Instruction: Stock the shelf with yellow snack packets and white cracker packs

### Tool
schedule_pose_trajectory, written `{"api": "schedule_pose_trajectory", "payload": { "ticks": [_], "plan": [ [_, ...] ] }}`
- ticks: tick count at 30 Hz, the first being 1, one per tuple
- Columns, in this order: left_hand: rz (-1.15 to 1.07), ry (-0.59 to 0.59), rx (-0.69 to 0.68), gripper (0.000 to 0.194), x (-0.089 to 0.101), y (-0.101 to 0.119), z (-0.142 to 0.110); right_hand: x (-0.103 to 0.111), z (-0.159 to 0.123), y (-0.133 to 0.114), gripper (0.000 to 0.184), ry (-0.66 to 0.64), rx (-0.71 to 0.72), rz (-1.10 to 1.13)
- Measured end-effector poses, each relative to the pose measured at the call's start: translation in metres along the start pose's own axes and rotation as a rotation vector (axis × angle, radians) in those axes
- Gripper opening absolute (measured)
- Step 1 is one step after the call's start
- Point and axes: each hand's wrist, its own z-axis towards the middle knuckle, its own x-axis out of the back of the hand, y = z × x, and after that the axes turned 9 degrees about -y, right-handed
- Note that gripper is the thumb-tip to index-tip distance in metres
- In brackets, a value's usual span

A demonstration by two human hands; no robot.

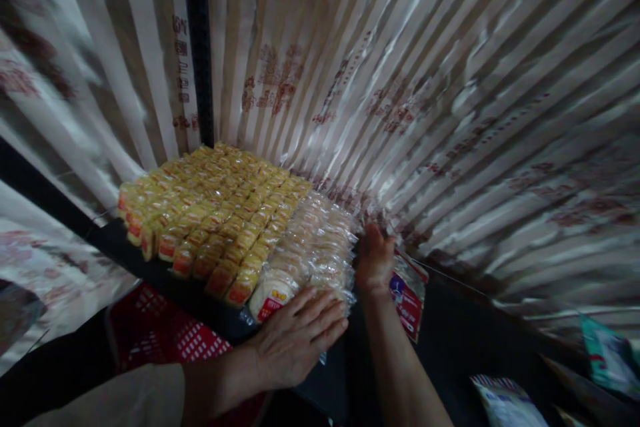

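Observation:
My left hand (300, 333) lies with its fingers stretched out against the front end of the clear-wrapped, pale round packs (295, 250). The nearest pack has a red and yellow label. My right hand (376, 257) stands at the right side of those packs, fingers apart and pointing away from me, slightly blurred. Neither hand is closed round anything. Left of the pale packs, several rows of yellow-wrapped packs (220, 203) stand tightly lined up on the dark shelf (320, 380). Just right of my right wrist lies a red and purple packet (407, 297).
Pleated, pale printed sheeting (320, 47) hangs behind the rows, with a dark upright post (197, 47) in it. A red perforated basket (155, 323) sits below the shelf's front edge. At lower right lie a white-blue packet (507, 403) and a green packet (610, 357).

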Motion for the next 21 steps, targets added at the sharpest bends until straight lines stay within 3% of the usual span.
{"api": "schedule_pose_trajectory", "payload": {
  "ticks": [6, 11, 15, 18, 21],
  "plan": [
    [-0.007, 0.201, -0.082, 0.036, -0.009, 0.001, -0.007, 0.041, -0.095, -0.035, 0.053, -0.002, 0.057, -0.047],
    [-0.108, 0.290, -0.056, 0.025, 0.000, 0.018, -0.021, 0.100, -0.188, -0.060, 0.044, 0.107, 0.027, -0.163],
    [-0.259, 0.354, 0.058, 0.026, 0.013, 0.052, -0.046, 0.149, -0.266, -0.060, 0.049, 0.177, -0.164, -0.307],
    [-0.360, 0.395, 0.207, 0.027, 0.019, 0.089, -0.071, 0.178, -0.316, -0.048, 0.053, 0.101, -0.326, -0.502],
    [-0.447, 0.419, 0.299, 0.029, 0.027, 0.132, -0.099, 0.199, -0.358, -0.036, 0.048, -0.060, -0.364, -0.700]
  ]
}}
